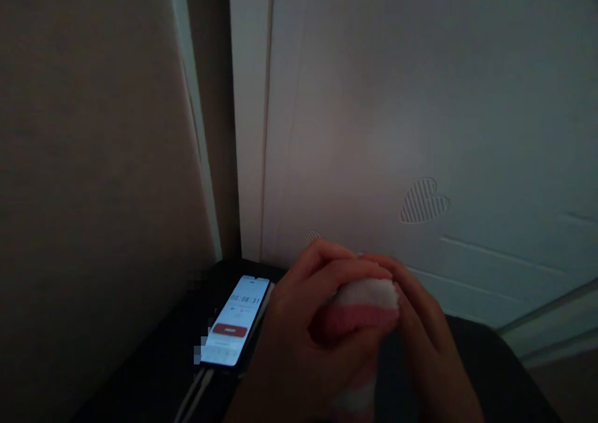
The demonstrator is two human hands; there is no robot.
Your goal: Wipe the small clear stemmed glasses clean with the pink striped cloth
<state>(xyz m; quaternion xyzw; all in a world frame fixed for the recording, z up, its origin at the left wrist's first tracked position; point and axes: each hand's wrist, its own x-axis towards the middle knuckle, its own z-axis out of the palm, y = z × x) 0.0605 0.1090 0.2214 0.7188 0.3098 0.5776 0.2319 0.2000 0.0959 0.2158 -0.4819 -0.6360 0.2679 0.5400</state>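
Note:
In dim light both my hands hold a soft bundle of pink and white striped fabric (367, 311), perhaps a rolled sock. My left hand (299, 329) wraps round its left side, fingers curled over the top. Against its right side presses my right hand (425, 342), fingers closed on the cloth. The lower part of the bundle hangs down between my wrists.
A lit phone (236, 320) showing a timer and a red button lies on a dark surface (159, 373) to the left, with white cables (194, 398) at its near end. A white panelled door (420, 130) with a striped heart shape stands behind. A beige wall (93, 161) fills the left.

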